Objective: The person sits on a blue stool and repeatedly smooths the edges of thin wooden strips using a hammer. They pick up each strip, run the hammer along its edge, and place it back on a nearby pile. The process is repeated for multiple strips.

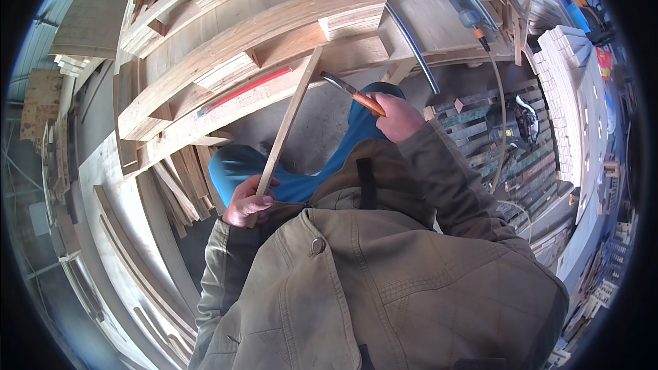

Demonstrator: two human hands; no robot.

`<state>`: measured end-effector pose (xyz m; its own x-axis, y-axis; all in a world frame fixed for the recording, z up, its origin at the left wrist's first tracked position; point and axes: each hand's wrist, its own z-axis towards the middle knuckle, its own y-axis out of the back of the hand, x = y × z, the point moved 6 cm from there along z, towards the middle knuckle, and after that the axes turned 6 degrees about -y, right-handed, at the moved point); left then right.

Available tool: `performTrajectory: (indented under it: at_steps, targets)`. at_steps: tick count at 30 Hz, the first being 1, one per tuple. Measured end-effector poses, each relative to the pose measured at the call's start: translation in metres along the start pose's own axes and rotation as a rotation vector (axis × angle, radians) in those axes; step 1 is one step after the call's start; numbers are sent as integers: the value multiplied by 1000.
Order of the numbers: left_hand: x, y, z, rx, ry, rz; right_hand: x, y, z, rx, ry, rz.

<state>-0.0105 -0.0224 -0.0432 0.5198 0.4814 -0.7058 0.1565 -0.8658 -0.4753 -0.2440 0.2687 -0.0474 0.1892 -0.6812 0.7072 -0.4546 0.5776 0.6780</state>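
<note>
My left hand (248,204) is closed around the lower end of a narrow wooden strip (288,120). The strip slants up and away, its far end over the front edge of the wooden bench frame. In my right hand (399,118) is a hand tool (348,88) with an orange-brown handle and a slim, curved metal end. That metal end points left toward the strip's upper part, with a small gap visible between them; its exact kind is unclear. My fingers wrap the handle. Both hands are in front of my body, above my blue-clad legs.
A curved timber assembly (253,41) with blocks lies across the bench. Beside it are a red stick (248,90) and a long dark metal bar (413,48) overhanging the edge. An air tool (460,1) with a hose (499,89) lies right. Stacked boards (562,89) and slats flank me.
</note>
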Motion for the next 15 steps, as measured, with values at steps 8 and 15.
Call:
performTrajectory:
  at_steps: [8,15]
  targets:
    - [0,4,2,15,12,25,4,6,3,41,-83,-96]
    - [-1,6,1,6,19,36,10,9,17,7,-15,-92]
